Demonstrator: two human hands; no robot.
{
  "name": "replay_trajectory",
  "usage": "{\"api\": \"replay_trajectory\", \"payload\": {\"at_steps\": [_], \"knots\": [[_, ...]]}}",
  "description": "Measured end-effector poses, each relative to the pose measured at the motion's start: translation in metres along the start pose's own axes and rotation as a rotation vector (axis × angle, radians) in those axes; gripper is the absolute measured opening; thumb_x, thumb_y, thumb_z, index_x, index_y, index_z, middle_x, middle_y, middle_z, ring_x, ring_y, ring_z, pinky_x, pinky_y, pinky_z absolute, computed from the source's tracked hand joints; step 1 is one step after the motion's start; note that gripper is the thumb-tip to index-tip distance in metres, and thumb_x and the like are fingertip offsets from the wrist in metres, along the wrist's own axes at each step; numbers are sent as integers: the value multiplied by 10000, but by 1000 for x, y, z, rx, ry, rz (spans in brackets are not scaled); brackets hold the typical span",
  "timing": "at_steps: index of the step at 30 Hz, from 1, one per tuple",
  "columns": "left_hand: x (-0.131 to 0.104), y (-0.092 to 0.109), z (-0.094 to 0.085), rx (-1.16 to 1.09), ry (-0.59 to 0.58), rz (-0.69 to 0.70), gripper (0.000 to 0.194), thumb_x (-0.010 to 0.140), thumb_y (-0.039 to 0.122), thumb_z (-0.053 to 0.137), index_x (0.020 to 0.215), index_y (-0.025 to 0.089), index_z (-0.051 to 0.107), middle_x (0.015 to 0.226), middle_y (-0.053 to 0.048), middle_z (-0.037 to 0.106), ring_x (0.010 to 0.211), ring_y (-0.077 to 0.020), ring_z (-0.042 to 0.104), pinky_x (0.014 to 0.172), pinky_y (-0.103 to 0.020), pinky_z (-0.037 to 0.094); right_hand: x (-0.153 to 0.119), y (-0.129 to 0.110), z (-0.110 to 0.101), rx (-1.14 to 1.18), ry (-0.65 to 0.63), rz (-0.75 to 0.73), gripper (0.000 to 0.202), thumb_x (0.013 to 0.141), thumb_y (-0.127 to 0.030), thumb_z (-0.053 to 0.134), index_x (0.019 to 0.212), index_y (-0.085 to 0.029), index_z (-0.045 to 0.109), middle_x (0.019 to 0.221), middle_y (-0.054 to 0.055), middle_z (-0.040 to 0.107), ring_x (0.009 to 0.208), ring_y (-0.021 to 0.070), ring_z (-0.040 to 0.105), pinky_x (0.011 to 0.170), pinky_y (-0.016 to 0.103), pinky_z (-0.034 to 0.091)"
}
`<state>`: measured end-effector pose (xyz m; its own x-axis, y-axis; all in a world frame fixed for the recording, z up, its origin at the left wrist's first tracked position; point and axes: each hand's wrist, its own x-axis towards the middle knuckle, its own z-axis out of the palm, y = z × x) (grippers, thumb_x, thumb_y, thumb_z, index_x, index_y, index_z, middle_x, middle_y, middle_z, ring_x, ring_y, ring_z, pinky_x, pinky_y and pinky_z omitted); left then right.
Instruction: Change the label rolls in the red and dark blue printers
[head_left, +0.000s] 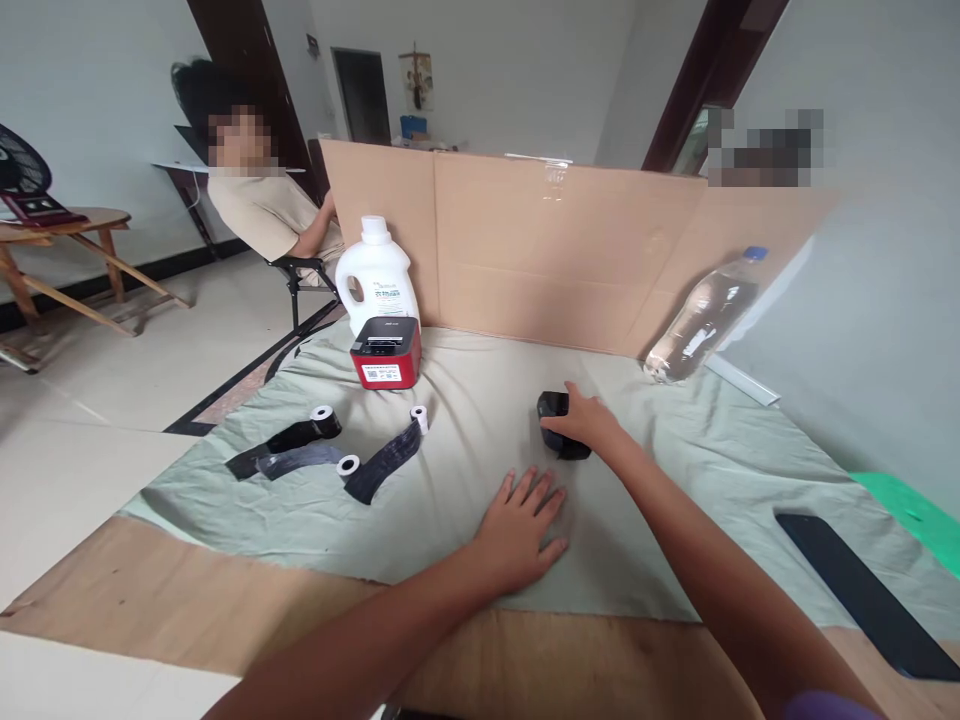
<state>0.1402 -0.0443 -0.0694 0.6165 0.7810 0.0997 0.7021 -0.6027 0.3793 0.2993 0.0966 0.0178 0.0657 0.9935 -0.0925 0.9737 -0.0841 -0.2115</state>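
Note:
My right hand (pixel 589 418) grips a small black boxy object (pixel 553 406) on the cloth, thumb on its near left side and fingers over its right; its exact kind is unclear. Closer to me, my left hand (pixel 521 525) lies flat on the pale green cloth (pixel 450 540), fingers spread, holding nothing. To the left are paper rolls with dark unrolled tails: one roll (pixel 324 420) at the back left, another (pixel 348 466) in front, and a third (pixel 419 418) to the right. Behind them stands a red and black receipt printer (pixel 386 355).
A white detergent jug (pixel 379 270) stands behind the printer, before a cardboard screen (pixel 540 250). A clear plastic bottle (pixel 701 320) leans at the right. Near the right edge lie a dark phone-like slab (pixel 862 595) and a green item (pixel 911 515). A person (pixel 262 210) sits at left.

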Motion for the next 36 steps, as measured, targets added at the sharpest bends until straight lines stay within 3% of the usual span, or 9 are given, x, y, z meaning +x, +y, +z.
{"api": "replay_trajectory", "payload": {"at_steps": [5, 16, 20, 23, 25, 28, 30, 32, 36], "knots": [[-2, 2, -2, -27, 14, -3, 680, 993, 594, 286, 1554, 212, 342, 1654, -91, 227, 1541, -324, 135, 1240, -581, 95, -9, -27, 2, -31, -16, 75, 995, 760, -630, 628, 1555, -175, 239, 1255, 264, 516, 1010, 381, 644, 812, 467, 485], [-3, 1, -4, -27, 21, -2, 677, 994, 595, 296, 1543, 203, 359, 1647, -94, 254, 1540, -323, 139, 1241, -575, 97, -16, -34, 22, -22, 62, 57, 1033, 792, -640, 596, 1593, -165, 149, 1265, 278, 502, 996, 392, 651, 831, 494, 486], [-2, 0, -1, -11, 39, 6, 656, 987, 579, 348, 1535, 217, 372, 1639, -92, 278, 1531, -323, 174, 1238, -572, 128, -23, -20, 7, 67, 13, 63, 1081, 817, -738, 517, 1609, -168, 51, 1307, 295, 521, 953, 370, 682, 815, 476, 509], [-3, 1, -2, -46, 72, 17, 623, 970, 544, 428, 1509, 231, 408, 1626, -93, 309, 1519, -329, 212, 1229, -580, 151, -25, 2, -11, 301, -123, 85, 1084, 836, -759, 473, 1607, -201, -45, 1297, 270, 580, 664, 260, 706, 643, 396, 540], [-3, 2, -7, -107, 125, -3, 512, 949, 480, 497, 1397, 235, 538, 1562, -94, 425, 1455, -323, 354, 1207, -548, 240, -20, 19, -17, 455, -178, 105, 1034, 868, -694, 480, 1607, -215, -63, 1310, 257, 591, 501, 198, 657, 542, 367, 525], [9, -5, -25, -307, 266, -154, 253, 934, 332, 507, 1092, 231, 676, 1219, -63, 687, 1074, -217, 653, 983, -382, 491, -4, 38, -6, 575, -124, 54, 839, 912, -538, 474, 1603, -194, 144, 1267, 216, 639, 441, 165, 611, 527, 364, 523], [29, -20, -42, -467, 383, -306, 193, 921, 279, 494, 997, 221, 662, 980, -26, 718, 801, -151, 660, 773, -289, 523, 7, 46, 12, 631, -22, -38, 658, 926, -455, 444, 1524, -191, 365, 1219, 167, 678, 519, 177, 635, 599, 370, 543], [57, -42, -59, -602, 427, -458, 175, 882, 252, 530, 1010, 199, 638, 896, -17, 705, 676, -124, 622, 648, -248, 489, 15, 49, 35, 679, 122, -123, 528, 935, -409, 405, 1403, -194, 521, 1205, 132, 693, 726, 222, 690, 743, 393, 555], [112, -85, -80, -857, 84, -681, 268, 776, 193, 612, 1041, 151, 627, 878, -50, 724, 599, -111, 615, 470, -199, 362, 20, 51, 68, 711, 340, -221, 479, 967, -423, 332, 1280, -188, 607, 1197, 125, 701, 1096, 282, 648, 975, 451, 477]]}}
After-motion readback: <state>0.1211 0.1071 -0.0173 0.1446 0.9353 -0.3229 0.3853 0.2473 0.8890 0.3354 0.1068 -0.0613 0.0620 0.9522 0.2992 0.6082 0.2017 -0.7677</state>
